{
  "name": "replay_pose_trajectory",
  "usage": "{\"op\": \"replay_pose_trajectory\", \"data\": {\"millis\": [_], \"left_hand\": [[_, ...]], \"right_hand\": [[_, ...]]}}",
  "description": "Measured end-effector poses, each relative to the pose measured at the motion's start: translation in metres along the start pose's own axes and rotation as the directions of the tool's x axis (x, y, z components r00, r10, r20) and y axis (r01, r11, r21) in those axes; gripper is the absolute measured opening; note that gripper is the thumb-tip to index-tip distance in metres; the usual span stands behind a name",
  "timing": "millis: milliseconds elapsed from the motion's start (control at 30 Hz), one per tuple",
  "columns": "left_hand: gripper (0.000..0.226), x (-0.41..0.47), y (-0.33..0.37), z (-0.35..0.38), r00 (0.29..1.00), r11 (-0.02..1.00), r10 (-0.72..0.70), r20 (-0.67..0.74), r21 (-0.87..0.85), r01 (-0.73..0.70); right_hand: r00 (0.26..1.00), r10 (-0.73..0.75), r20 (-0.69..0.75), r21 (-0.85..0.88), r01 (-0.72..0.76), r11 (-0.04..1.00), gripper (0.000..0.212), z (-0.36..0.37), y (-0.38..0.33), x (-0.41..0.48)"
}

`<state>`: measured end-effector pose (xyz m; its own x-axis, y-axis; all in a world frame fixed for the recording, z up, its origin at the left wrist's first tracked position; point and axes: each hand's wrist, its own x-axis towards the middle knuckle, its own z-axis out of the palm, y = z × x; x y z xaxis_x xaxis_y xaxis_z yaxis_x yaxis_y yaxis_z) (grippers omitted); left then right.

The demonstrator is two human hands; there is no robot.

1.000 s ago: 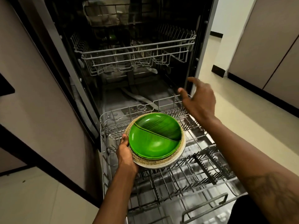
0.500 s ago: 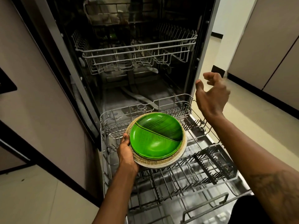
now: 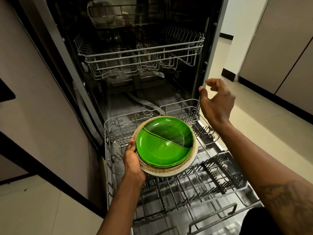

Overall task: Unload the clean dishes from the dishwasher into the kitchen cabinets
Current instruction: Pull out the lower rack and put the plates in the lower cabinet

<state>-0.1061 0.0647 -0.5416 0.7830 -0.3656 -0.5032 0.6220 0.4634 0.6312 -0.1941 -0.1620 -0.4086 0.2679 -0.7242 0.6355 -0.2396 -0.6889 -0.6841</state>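
Note:
My left hand [image 3: 133, 161] grips the left edge of a stack of plates, a green leaf-patterned plate [image 3: 165, 141] on top of speckled beige plates [image 3: 169, 172]. The stack hovers above the pulled-out lower rack [image 3: 194, 192] of the open dishwasher. My right hand [image 3: 216, 100] hangs in the air at the rack's far right corner with loosely curled fingers, holding nothing. The upper rack [image 3: 140, 55] sits inside the machine; a dark green item [image 3: 116, 38] shows dimly at its back.
The dishwasher door [image 3: 220, 223] lies open below me. A brown cabinet panel [image 3: 33, 99] flanks the machine on the left. Tall beige cabinets [image 3: 279, 48] line the right, with pale floor [image 3: 254, 124] between.
My right hand has risen away from the lower rack's far edge to the right and curled its fingers. The plate stack in my left hand has stayed about where it was.

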Motion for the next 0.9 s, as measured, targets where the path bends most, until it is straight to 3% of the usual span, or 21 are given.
{"op": "replay_pose_trajectory", "data": {"millis": [200, 433, 600, 800, 900], "left_hand": [[0.042, -0.032, 0.018, 0.016, 0.997, 0.997, -0.077, -0.018, 0.03, 0.078], [0.048, -0.115, 0.08, 0.079, 0.994, 0.996, -0.077, -0.084, 0.039, 0.08], [0.051, -0.211, 0.146, 0.161, 0.997, 0.993, -0.071, -0.042, 0.086, 0.074], [0.067, -0.33, 0.242, 0.249, 0.998, 0.994, -0.04, 0.038, 0.108, 0.036], [0.059, -0.387, 0.295, 0.287, 0.997, 0.995, -0.014, 0.082, 0.1, 0.006]], "right_hand": [[0.997, -0.008, 0.08, 0.012, 0.007, 1.0, 0.034, -0.006, -0.012, -0.003], [0.898, 0.082, 0.432, -0.061, -0.062, 0.996, 0.064, -0.059, -0.072, 0.017], [0.843, 0.225, 0.489, -0.003, -0.257, 0.966, 0.058, -0.134, -0.152, 0.079], [0.828, 0.228, 0.512, 0.012, -0.273, 0.962, 0.053, -0.229, -0.266, 0.154], [0.843, 0.25, 0.477, 0.018, -0.294, 0.956, 0.049, -0.27, -0.325, 0.179]]}}
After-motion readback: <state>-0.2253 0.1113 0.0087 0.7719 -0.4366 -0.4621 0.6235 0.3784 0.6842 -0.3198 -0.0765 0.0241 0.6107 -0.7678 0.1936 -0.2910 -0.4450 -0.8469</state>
